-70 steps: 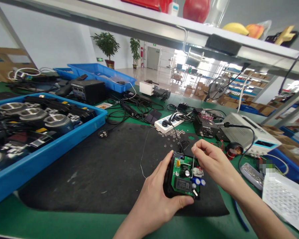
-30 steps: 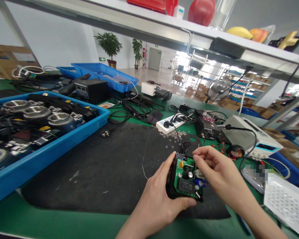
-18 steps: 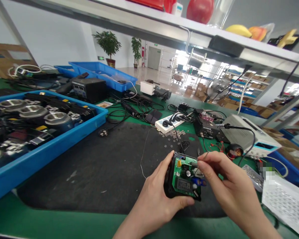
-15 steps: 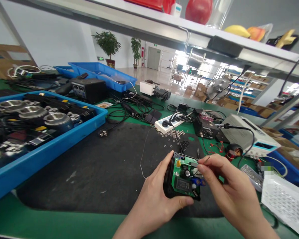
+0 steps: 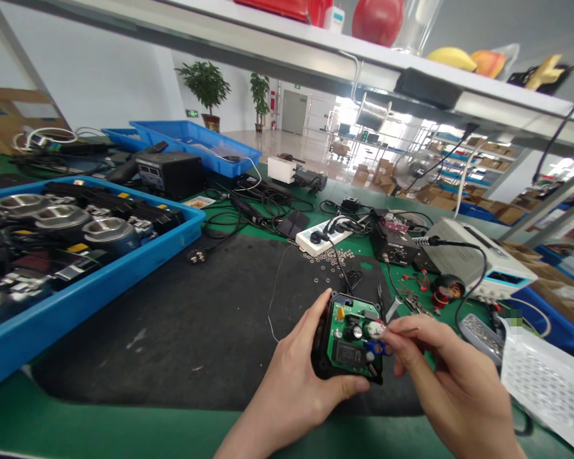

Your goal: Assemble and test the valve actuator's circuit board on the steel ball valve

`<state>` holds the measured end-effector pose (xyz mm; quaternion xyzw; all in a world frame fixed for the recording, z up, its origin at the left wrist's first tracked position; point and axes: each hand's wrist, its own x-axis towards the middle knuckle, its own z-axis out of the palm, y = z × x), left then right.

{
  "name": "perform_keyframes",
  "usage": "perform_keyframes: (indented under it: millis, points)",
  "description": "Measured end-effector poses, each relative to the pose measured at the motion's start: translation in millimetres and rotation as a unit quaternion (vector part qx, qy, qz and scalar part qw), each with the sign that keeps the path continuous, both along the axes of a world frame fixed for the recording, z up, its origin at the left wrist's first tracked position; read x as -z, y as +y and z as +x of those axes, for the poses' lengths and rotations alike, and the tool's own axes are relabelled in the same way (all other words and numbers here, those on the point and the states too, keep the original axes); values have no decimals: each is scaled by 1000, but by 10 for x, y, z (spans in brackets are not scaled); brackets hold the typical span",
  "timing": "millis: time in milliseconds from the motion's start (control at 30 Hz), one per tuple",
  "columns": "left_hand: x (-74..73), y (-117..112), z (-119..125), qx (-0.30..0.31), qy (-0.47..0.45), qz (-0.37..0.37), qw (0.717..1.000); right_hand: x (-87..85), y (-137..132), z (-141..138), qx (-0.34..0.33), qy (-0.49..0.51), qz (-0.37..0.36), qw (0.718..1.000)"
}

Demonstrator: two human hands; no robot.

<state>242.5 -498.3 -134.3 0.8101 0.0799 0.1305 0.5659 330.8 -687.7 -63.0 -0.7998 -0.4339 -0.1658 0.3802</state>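
My left hand grips a small black housing with a green circuit board inside, held just above the black mat. Thumb and fingers wrap its left and lower edges. My right hand is pinched at the board's right side, by the blue capacitors and a white part. What the fingertips pinch is too thin to make out. A thin solder wire trails over the mat left of the board.
A blue tray of metal cups and parts sits at left. Behind the mat lie a white power strip, scattered washers, tangled cables, a soldering station and a white power supply. A white perforated cover lies at right.
My right hand has come down from above the board's top edge to its right side and closed into a pinch there. The left hand keeps the housing in the same place.
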Motion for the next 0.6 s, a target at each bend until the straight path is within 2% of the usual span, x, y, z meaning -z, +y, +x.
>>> perform_keyframes:
  millis: [267,433,600]
  points:
    - [19,0,-4,1,0,-1,1000,6,11,-6,-17,123,31,992]
    - [24,1,-13,1,1,-1,1000,-50,18,16,2,268,49,962]
    - [31,1,-6,3,-1,5,1000,-194,86,98,-3,358,50,933]
